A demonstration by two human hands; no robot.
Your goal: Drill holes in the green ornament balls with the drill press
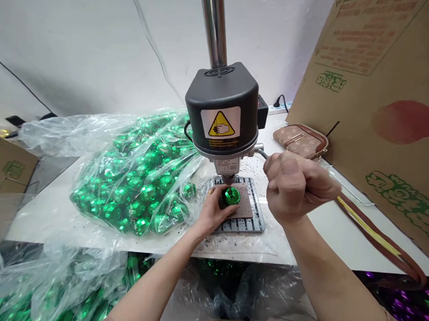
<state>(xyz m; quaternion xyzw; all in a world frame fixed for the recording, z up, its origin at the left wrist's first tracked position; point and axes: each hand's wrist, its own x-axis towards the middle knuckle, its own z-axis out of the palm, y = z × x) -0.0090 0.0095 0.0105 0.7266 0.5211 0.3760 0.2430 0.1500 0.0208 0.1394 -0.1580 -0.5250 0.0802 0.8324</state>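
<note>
My left hand grips a shiny green faceted ball between thumb and fingers. The ball rests on a flat board on the slotted metal base of a small drill press. Directly above the ball is the drill's chuck; whether the bit touches the ball I cannot tell. My right hand is closed in a fist around the end of the press's feed lever, right of the black motor housing.
A clear plastic bag of green faceted balls lies left of the press. A patterned pouch and a cardboard box stand to the right. Dark shavings are scattered around the base. Below the table edge are more bagged green balls.
</note>
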